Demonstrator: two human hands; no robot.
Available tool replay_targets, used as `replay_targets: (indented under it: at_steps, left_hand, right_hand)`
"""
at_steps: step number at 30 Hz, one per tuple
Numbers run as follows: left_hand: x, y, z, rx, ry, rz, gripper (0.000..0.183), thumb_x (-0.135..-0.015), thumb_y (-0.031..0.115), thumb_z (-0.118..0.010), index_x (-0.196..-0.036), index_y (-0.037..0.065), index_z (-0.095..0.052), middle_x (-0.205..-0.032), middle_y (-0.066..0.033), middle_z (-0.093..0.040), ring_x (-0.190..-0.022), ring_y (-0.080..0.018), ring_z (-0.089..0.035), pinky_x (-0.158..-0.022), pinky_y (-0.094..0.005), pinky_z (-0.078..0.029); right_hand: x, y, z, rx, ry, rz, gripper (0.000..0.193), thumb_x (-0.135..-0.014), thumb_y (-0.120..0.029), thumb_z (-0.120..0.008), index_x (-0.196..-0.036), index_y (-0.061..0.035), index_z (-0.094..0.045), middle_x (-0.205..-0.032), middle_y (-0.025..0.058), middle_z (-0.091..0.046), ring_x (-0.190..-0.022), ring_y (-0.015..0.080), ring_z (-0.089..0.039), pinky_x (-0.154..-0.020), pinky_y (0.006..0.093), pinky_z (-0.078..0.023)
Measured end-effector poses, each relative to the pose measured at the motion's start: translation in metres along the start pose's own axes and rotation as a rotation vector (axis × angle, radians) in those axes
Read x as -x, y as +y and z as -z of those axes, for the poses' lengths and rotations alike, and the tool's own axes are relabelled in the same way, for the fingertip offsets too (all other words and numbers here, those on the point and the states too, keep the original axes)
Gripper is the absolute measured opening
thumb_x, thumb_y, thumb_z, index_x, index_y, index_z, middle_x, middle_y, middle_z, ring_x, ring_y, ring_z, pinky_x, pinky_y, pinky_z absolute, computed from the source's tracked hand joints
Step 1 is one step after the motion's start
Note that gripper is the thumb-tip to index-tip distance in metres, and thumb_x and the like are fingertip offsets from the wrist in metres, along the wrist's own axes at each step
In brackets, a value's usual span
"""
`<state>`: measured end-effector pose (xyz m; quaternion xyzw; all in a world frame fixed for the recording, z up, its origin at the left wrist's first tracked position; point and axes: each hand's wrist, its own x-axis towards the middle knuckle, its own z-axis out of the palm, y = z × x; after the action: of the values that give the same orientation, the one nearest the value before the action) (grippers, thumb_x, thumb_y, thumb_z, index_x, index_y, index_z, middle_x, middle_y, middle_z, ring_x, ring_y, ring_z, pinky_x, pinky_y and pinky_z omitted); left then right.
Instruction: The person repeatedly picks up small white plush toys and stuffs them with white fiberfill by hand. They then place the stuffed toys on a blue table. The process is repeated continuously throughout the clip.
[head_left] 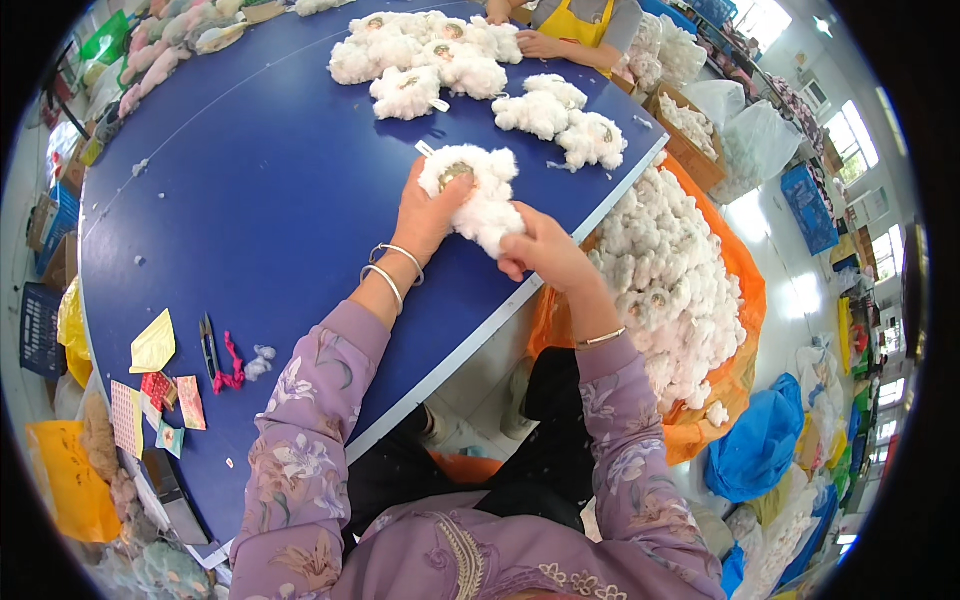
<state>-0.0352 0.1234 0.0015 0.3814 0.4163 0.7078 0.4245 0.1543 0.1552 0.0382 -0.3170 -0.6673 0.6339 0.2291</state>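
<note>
A fluffy white plush toy with a round printed face patch and a small white tag is held just above the blue table. My left hand grips its left side, thumb over the face patch. At the toy's lower right end, the fingers of my right hand are closed on the fluff. Several similar white plush toys lie in a group at the far side of the table. A smaller cluster of white plush toys rests near the table's right edge.
An orange sack full of white plush pieces stands right of the table edge. Snips, pink cord and paper cards lie at left. A person in a yellow apron works across the table.
</note>
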Motion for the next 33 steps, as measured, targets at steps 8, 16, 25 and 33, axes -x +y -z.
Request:
replay_targets:
  at_steps: [8,16,25,33]
  left_hand:
    - [0.000,-0.009,0.000,-0.100,-0.011,0.076,0.036,-0.087,0.026,-0.071,-0.110,0.001,-0.058,-0.100,-0.0075,-0.066,-0.089,-0.0126,-0.062,-0.077,-0.0278,-0.052]
    - [-0.003,0.003,0.002,0.054,0.031,0.247,0.051,-0.102,0.044,-0.036,-0.122,0.001,-0.052,-0.092,-0.0108,-0.066,-0.063,-0.0163,-0.064,-0.055,-0.0259,-0.047]
    - [0.000,0.001,-0.010,-0.117,-0.056,0.173,0.036,-0.102,0.032,-0.046,-0.118,0.001,-0.053,-0.086,-0.0084,-0.064,-0.059,-0.0106,-0.059,-0.052,-0.0216,-0.043]
    - [-0.001,-0.002,-0.011,-0.160,-0.111,0.171,0.033,-0.101,0.029,-0.049,-0.122,0.003,-0.050,-0.093,-0.0074,-0.065,-0.068,-0.0111,-0.061,-0.055,-0.0217,-0.044]
  right_hand:
    - [0.003,0.014,-0.023,0.590,0.136,0.193,0.024,-0.088,-0.019,-0.064,-0.090,0.0056,-0.061,-0.072,0.0036,-0.063,-0.065,0.0153,-0.060,-0.061,0.0345,-0.047]
    - [0.010,-0.023,0.025,-0.226,0.193,0.221,0.026,-0.093,-0.022,-0.060,-0.099,0.0030,-0.063,-0.084,0.0104,-0.067,-0.075,0.0186,-0.063,-0.069,0.0301,-0.052]
    - [-0.099,0.013,0.169,1.046,0.936,0.109,0.084,-0.070,-0.048,-0.078,-0.138,-0.0103,-0.047,-0.139,0.0185,-0.043,-0.122,0.0383,-0.050,-0.099,0.0488,-0.044]
    - [-0.081,0.039,0.145,1.005,0.732,0.296,0.066,-0.062,-0.021,-0.076,-0.122,-0.0111,-0.050,-0.130,0.0195,-0.041,-0.110,0.0436,-0.053,-0.096,0.0453,-0.046]
